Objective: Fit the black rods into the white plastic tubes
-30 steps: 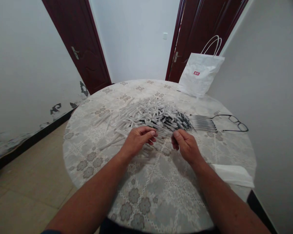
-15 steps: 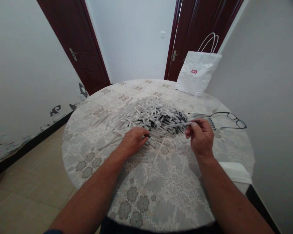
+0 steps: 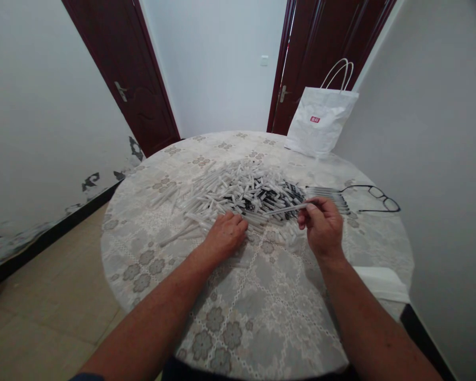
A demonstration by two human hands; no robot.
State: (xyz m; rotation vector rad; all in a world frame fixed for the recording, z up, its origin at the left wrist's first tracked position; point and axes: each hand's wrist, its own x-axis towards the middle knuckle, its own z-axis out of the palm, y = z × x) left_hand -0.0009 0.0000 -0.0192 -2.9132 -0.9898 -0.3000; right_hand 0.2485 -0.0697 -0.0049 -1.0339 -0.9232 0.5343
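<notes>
My right hand (image 3: 322, 225) is closed in a pinch around the end of a slim translucent pen (image 3: 285, 209), which points left over the pile's near side. My left hand (image 3: 227, 233) lies palm down at the near edge of the pile, its fingers spread over the loose parts; the fingertips are partly hidden. In front of both hands spreads a heap of pen parts (image 3: 238, 182), white and clear tubes and short caps, with black pieces mixed in on its right. Just beyond my right hand lies a row of slim pens (image 3: 327, 194), side by side.
The round table has a floral lace-pattern tablecloth (image 3: 269, 317). Black-framed glasses (image 3: 375, 191) rest at the right, by the pen row. A white paper bag (image 3: 321, 121) stands at the back right. A white item (image 3: 383, 283) lies near the right edge.
My left hand has gone from pinching a small black piece to lying palm down, slightly right and lower. My right hand has shifted slightly left and down, still holding the pen.
</notes>
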